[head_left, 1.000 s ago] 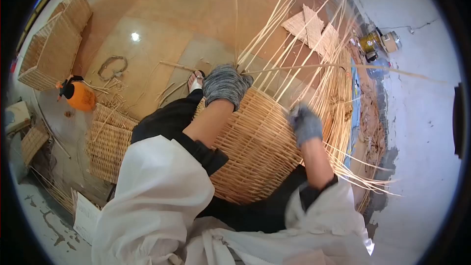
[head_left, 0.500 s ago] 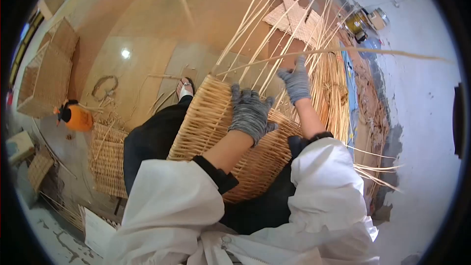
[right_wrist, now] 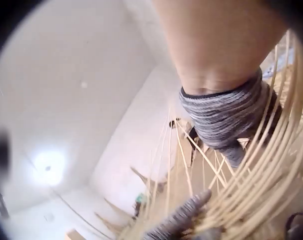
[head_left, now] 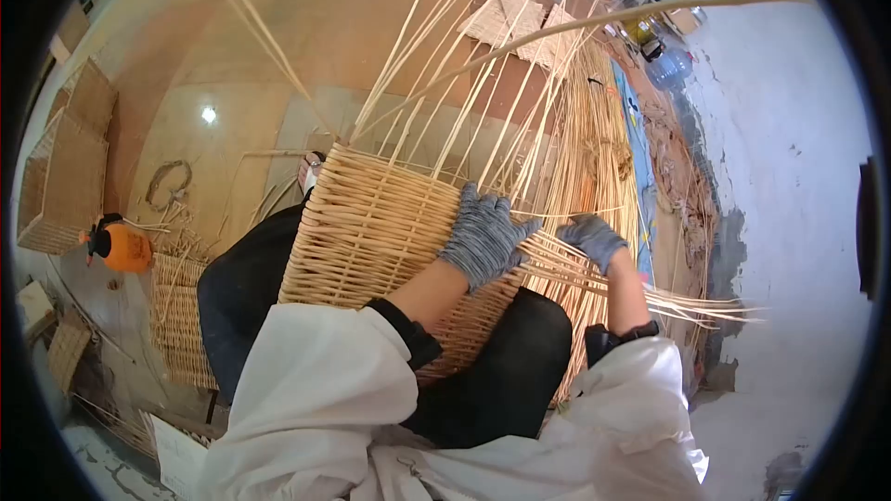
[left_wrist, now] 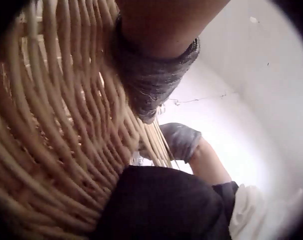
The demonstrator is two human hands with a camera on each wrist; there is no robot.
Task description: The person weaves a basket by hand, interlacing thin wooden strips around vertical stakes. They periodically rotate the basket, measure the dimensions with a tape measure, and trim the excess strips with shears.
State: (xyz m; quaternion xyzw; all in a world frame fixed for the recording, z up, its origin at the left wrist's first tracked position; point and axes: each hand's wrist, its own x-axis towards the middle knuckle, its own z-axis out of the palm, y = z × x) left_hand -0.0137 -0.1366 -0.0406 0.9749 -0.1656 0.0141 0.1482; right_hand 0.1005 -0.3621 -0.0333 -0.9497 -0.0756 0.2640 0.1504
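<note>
A half-woven wicker basket point(head_left: 371, 223) lies on its side across my lap, with long cane stakes point(head_left: 464, 93) fanning up and away from its rim. My grey-gloved left hand point(head_left: 483, 239) presses flat on the weave near the rim, fingers spread; the left wrist view shows it point(left_wrist: 151, 85) against the woven wall point(left_wrist: 56, 130). My gloved right hand point(head_left: 594, 239) is just to the right of it, curled round a bundle of loose cane strands point(head_left: 668, 301) that run out to the right. The right wrist view shows that glove point(right_wrist: 231, 120) among the strands.
An orange spray bottle point(head_left: 119, 246) stands on the floor at left, beside woven panels point(head_left: 181, 315) and finished baskets point(head_left: 60, 176). Flat woven mats point(head_left: 520, 23) lie further off. A pile of cane point(head_left: 603, 148) runs along the white wall point(head_left: 789, 176) on the right.
The basket has turned on my lap, showing more of its side. My left hand slid from the rim onto the weave. My right hand came down from the upright stakes to the side strands.
</note>
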